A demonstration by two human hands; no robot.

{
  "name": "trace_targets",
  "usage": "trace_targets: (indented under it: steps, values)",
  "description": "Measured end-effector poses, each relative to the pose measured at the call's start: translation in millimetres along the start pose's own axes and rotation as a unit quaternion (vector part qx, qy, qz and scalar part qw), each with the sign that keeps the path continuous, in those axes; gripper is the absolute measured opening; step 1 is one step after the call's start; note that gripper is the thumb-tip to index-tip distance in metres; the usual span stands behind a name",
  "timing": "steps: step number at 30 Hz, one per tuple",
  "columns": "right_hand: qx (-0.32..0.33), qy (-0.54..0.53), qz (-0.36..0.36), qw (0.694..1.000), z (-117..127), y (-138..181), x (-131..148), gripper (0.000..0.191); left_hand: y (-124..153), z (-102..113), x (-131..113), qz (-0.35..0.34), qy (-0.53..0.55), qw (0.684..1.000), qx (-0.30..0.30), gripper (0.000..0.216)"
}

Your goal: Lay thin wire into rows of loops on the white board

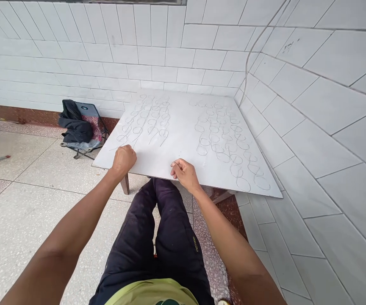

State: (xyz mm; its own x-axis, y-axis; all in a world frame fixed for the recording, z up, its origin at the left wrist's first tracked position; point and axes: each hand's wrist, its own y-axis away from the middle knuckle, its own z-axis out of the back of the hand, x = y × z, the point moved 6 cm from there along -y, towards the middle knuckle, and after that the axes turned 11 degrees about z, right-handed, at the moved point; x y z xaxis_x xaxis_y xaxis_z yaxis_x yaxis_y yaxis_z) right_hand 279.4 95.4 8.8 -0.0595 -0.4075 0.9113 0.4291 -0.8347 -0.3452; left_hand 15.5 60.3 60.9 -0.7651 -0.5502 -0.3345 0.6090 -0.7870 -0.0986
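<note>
A white board [183, 127] lies flat like a tabletop in front of me. Two groups of thin dark looped lines [214, 131], round with some straight tails, run across it; I cannot tell whether they are wire pieces or drawn marks. My left hand [125, 159] is closed in a fist at the board's front left, close to the lowest loops [122, 138]. Whatever it holds, if anything, is hidden. At the middle of the front edge, my right hand [184, 171] has its fingers curled and thumb against them. Nothing I can name shows in that pinch.
White tiled walls [310, 110] meet at the back right corner, where a grey cable [249, 55] hangs down. To the left, a small folding chair [89, 110] bears a dark cloth [75, 123]. Speckled floor tiles [43, 190] extend beside my legs.
</note>
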Motion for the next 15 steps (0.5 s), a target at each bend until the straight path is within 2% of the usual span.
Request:
trace_targets:
  steps: [8, 15]
  values:
    - [-0.005, 0.005, 0.006, 1.0, -1, -1, -2, 0.022, -28, -12, 2, -0.009, -0.03, 0.999, 0.02, 0.024]
    - [-0.011, -0.01, 0.009, 1.0, 0, -2, -5, 0.021, -19, -7, 9, -0.012, -0.029, 1.0, 0.003, 0.033]
